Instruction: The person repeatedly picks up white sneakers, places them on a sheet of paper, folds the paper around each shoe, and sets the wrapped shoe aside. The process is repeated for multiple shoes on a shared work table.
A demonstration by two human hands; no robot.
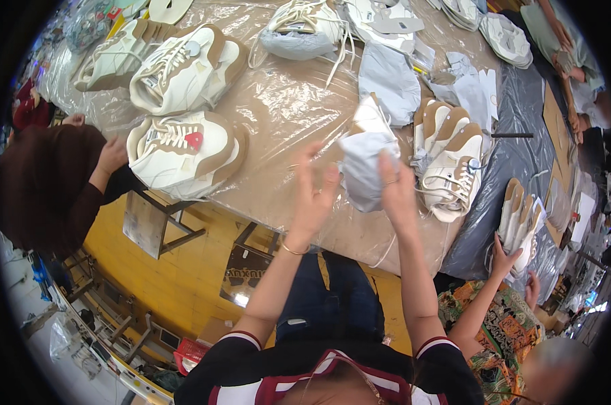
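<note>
**Hands raised over a counter of pale shoes**

A person's two bare arms reach up from the lower edge over a counter (278, 115) wrapped in clear plastic film. The left hand (313, 192) is spread, fingers apart and holding nothing, just beside a wad of grey paper (363, 172). The right hand (394, 189) has its grip clamped on the wad's right side, holding it up above the counter's near edge. Just right of the wad stands a row of white-and-tan shoes (450, 165), laces loose. At the right, another person's hand (502, 260) lifts a further pair of shoes (519, 219) beside dark sheeting. To the left, a third person in a dark sleeve has a hand (111, 156) near a big white-and-tan shoe (184, 152). Beyond it lie more shoes (184, 67), and farther back another shoe (304, 28) stuffed with grey paper, with loose paper sheets (390, 81) to its right.
</note>
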